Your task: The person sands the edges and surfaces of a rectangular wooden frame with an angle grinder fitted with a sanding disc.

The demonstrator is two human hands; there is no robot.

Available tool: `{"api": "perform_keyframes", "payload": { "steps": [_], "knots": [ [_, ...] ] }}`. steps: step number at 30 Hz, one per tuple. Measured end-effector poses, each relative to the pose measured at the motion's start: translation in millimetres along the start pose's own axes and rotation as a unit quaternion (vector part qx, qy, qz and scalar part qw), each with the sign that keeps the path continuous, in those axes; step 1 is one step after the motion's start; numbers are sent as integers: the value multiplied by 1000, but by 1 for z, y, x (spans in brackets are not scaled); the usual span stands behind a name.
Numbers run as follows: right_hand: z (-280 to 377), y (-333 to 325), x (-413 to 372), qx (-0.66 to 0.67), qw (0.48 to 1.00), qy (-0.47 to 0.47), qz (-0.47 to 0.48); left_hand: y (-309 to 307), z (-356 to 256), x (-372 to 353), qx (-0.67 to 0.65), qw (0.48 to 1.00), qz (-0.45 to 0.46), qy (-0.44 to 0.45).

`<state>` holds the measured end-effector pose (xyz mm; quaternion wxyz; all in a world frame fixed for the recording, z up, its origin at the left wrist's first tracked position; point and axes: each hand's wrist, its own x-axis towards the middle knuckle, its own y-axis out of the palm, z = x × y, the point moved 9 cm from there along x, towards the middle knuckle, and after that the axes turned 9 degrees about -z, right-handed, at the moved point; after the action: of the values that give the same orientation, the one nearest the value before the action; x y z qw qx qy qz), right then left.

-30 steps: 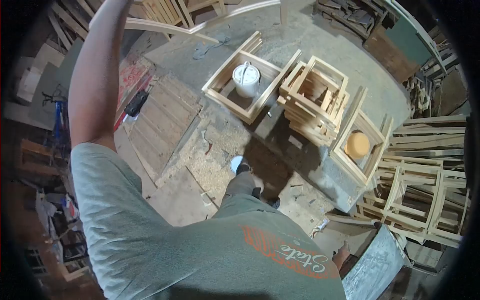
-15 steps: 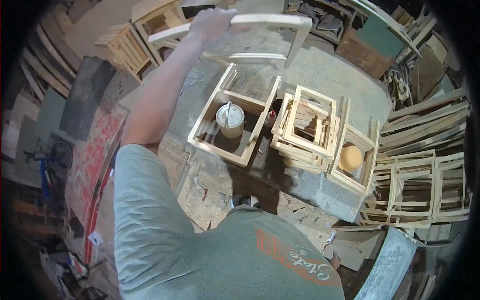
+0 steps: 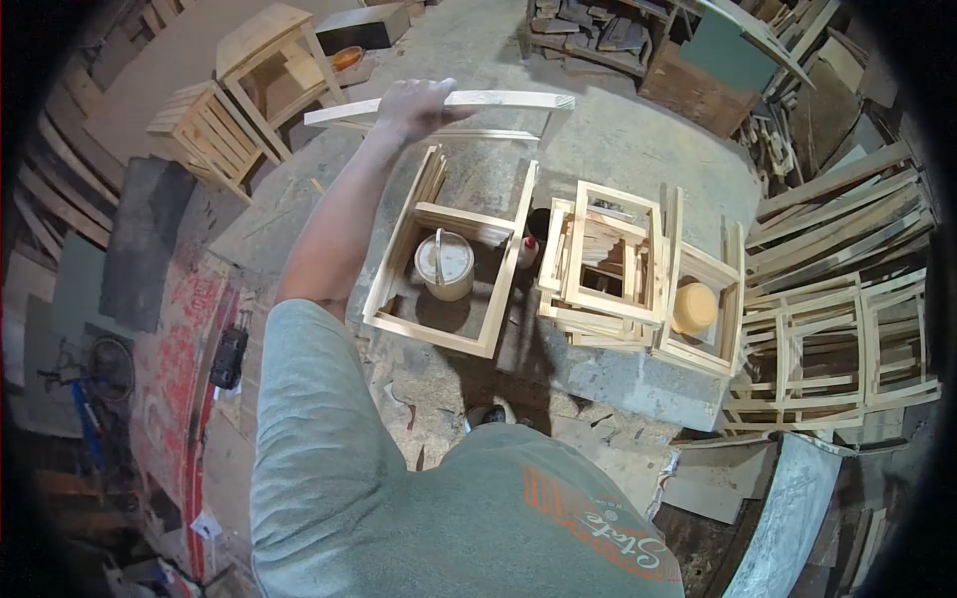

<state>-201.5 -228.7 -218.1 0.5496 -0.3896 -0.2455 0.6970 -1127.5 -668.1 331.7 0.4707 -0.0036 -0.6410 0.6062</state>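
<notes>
My left hand (image 3: 414,108) is closed around the top rail of a pale wooden frame (image 3: 510,99) at the top centre. My arm is stretched forward, and the frame is held up beyond the work surface. Nearer me, a stack of wooden frames (image 3: 429,337) surrounds a white lidded bucket (image 3: 446,265) with a raised handle. To its right lies another pile of smaller frames (image 3: 610,307). A yellow round container (image 3: 695,307) sits inside the frames at the right. Between the stacks stands a small bottle (image 3: 528,249). My right hand is out of view.
Slatted wooden furniture (image 3: 209,135) and a small table (image 3: 267,38) stand at the upper left. Stacked frames and long strips (image 3: 832,349) fill the right side. A blue bicycle (image 3: 88,409) is at the far left. Scrap wood (image 3: 598,35) lies on shelves at the back.
My left hand and the held frame appear lower in the view, and the frame's right end has shifted left. The whole view has shifted. The right hand, partly visible earlier, no longer shows.
</notes>
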Motion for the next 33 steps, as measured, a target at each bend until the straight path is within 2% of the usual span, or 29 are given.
{"api": "perform_keyframes", "payload": {
  "steps": [3, 4, 7, 10, 12, 15, 19, 21, 23, 28, 31, 33],
  "knots": [
    [-3, 4, 0, 46, 998, 28, -23, 7, -1, -7, -21, 996, -82, 36],
    [-6, 4, -1, 70, 996, 46, -38, 11, -1, -9, -31, 996, -78, 35],
    [14, 3, -5, 59, 998, 18, 11, 23, -7, -17, -43, 997, -50, 33],
    [15, -4, -17, 117, 988, 32, -93, 43, -15, -27, -28, 999, -1, 39],
    [-1, 10, -6, 52, 997, 27, -58, 52, -24, -41, -33, 998, 26, 51],
    [-34, 23, 13, 22, 1000, 6, 22, 41, -35, -68, -92, 995, -19, 33],
    [-10, 16, 0, 5, 999, 30, 20, 51, -58, -124, -89, 993, 53, 63],
    [-1, 14, 0, 4, 999, 39, 22, 36, -74, -152, -127, 988, 76, 32],
    [6, 13, 1, -1, 998, 48, 28, 56, -77, -193, -156, 985, 59, 41],
    [24, 10, 8, -33, 996, 73, 41, 98, -86, -282, -161, 967, 196, -25],
    [43, 9, 17, -58, 995, 39, 66, 111, -93, -314, -164, 954, 244, -53],
    [57, 4, 13, 12, 999, 47, 21, 135, -93, -340, -156, 952, 259, -52]
  ]
}}
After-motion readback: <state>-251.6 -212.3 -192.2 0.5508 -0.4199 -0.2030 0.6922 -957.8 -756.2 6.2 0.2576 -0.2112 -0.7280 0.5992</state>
